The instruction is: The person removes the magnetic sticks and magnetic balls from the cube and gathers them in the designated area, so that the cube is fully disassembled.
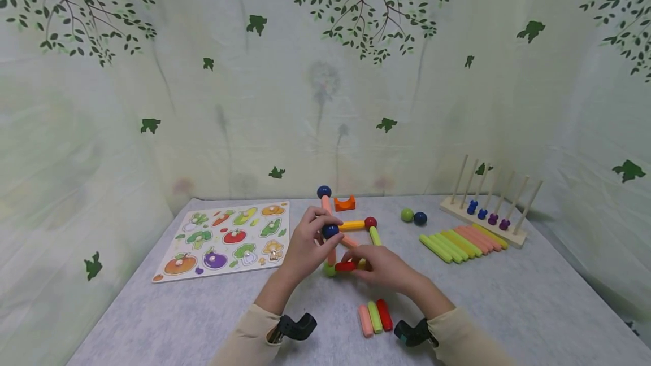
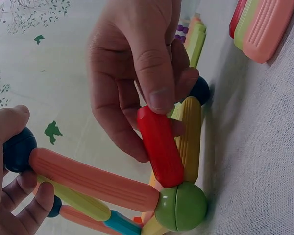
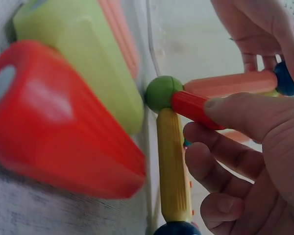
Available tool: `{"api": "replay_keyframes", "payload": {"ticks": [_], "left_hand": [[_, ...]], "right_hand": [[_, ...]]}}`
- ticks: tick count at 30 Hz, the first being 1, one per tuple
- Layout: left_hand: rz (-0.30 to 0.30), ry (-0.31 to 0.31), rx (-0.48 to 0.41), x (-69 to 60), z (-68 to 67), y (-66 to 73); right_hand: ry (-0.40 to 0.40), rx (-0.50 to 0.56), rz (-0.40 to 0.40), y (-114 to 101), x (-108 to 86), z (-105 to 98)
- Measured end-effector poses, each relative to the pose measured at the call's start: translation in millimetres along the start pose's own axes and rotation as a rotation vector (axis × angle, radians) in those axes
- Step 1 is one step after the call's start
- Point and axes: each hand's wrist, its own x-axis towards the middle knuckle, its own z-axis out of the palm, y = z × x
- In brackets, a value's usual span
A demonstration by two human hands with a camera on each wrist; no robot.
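Observation:
The left hand (image 1: 306,244) grips a dark blue ball (image 1: 330,231) at the top of a salmon rod (image 2: 95,180), which runs down to a green ball (image 2: 181,206) at the table. Between thumb and fingers, the right hand (image 1: 382,267) pinches a short red rod (image 2: 160,147); its far end touches the green ball (image 3: 163,95). A yellow rod (image 3: 172,166) also meets that ball and leads to another blue ball (image 3: 177,228). Behind stand more joined rods, with an orange-yellow rod (image 1: 353,225) ending at a dark red ball (image 1: 370,223).
Short salmon, green and red rods (image 1: 374,316) lie near the front. A vegetable puzzle board (image 1: 229,267) is at left. At right are a row of rods (image 1: 460,243), a pegged wooden stand (image 1: 517,238) and loose green (image 1: 407,214) and blue (image 1: 420,218) balls. An orange arch piece (image 1: 344,203) sits behind.

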Motion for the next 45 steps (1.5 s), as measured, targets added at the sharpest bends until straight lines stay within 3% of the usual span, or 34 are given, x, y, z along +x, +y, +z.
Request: {"api": "replay_keyframes", "payload": {"ticks": [8, 21, 29, 37, 45], "left_hand": [[-0.026, -0.007, -0.006, -0.4, 0.0, 1.2], [-0.014, -0.004, 0.006, -0.7, -1.2, 1.1], [-0.002, 0.003, 0.016, -0.4, -1.3, 1.1], [-0.003, -0.008, -0.006, -0.7, -1.6, 2.3], [-0.006, -0.004, -0.02, -0.3, -1.6, 2.5]], "right_hand": [[-0.033, -0.035, 0.049, -9, -3.2, 3], [-0.157, -0.168, 0.004, -2, -5.5, 2], [-0.135, -0.094, 0.032, 18, -12.3, -27], [-0.245, -0.062, 0.093, 32, -27.0, -54], [-0.325, 0.02, 0.159, 40, -33.4, -60]]}}
